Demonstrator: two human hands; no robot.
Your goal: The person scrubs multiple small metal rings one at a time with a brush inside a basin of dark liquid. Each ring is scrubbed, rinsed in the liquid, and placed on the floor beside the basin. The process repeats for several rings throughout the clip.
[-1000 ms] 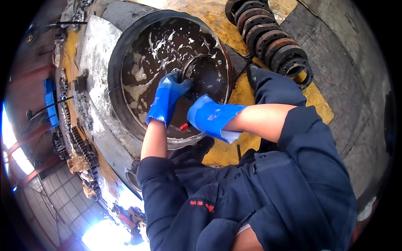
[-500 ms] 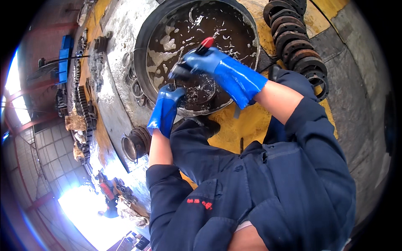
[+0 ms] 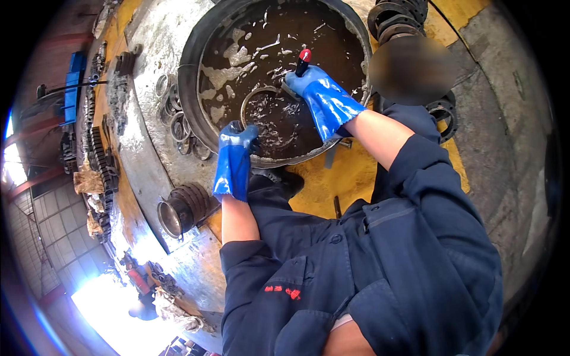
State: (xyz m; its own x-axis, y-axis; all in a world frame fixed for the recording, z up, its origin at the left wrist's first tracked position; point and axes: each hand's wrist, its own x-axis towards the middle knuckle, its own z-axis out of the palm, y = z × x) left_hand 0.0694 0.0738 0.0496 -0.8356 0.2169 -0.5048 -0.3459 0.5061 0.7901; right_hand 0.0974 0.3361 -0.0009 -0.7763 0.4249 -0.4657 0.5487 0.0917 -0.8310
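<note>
Loose rings (image 3: pixel 180 126) lie left of the left hand, with a ribbed metal cylinder (image 3: pixel 189 204) below them. The blue-gloved left hand (image 3: pixel 238 140) is closed on the edge of a metal ring (image 3: pixel 254 98), which sits between the hands, partly under dark liquid inside a round tub (image 3: pixel 191 77). The gloved right hand (image 3: pixel 313 84) grips a red-ended black handle (image 3: pixel 303 62); its far end is hard to make out. Dark discs (image 3: pixel 396 22) stand stacked right of that hand.
</note>
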